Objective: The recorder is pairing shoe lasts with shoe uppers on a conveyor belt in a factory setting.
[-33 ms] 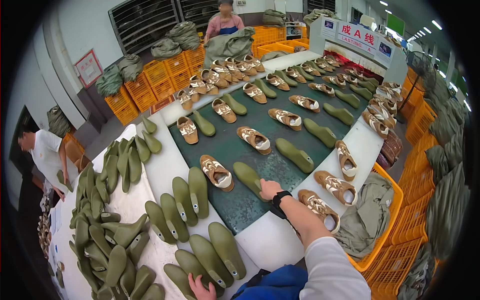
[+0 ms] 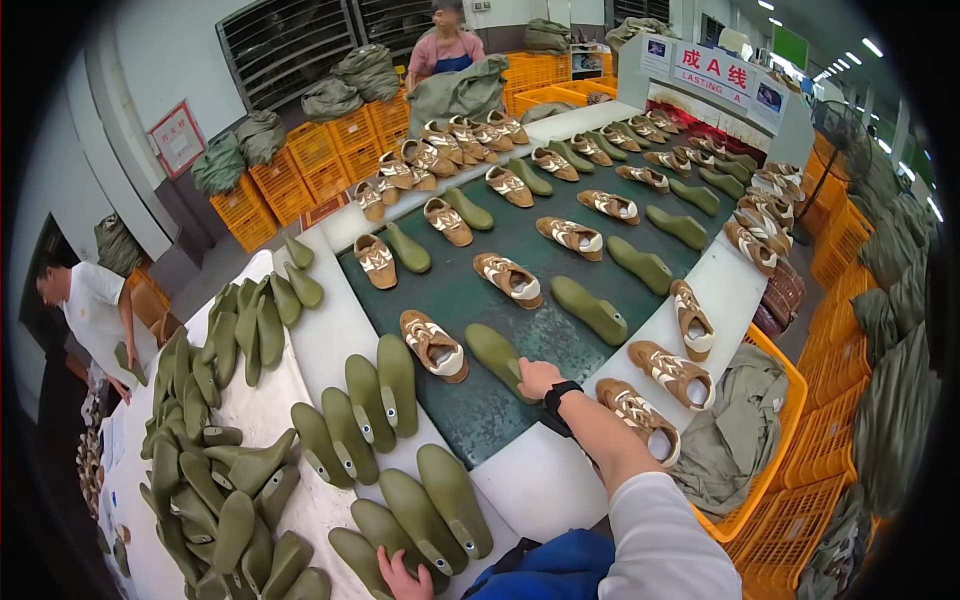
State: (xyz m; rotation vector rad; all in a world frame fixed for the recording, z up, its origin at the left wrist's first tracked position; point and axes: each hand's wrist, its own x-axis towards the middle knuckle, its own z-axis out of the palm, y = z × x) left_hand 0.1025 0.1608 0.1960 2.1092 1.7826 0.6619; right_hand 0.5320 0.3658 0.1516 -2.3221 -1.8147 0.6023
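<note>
My right hand (image 2: pixel 540 380) reaches forward to the dark green conveyor surface (image 2: pixel 480 415), its fingers closed around the near end of an olive-green shoe last (image 2: pixel 494 358). A brown and white sneaker (image 2: pixel 432 345) stands just left of that last. At the bottom edge my left hand (image 2: pixel 403 577) rests with fingers spread against the olive lasts (image 2: pixel 385 530) grouped on the white border; its lower part is cut off by the frame. Further rows of sneakers (image 2: pixel 508 280) and lasts (image 2: pixel 590 310) alternate across the green surface.
A heap of loose lasts (image 2: pixel 235 525) covers the white table at left. Sneakers (image 2: pixel 640 418) line the right border, beside an orange crate (image 2: pixel 785 440) holding grey-green cloth. One co-worker (image 2: pixel 95 300) stands at far left, another (image 2: pixel 447 50) behind the far crates.
</note>
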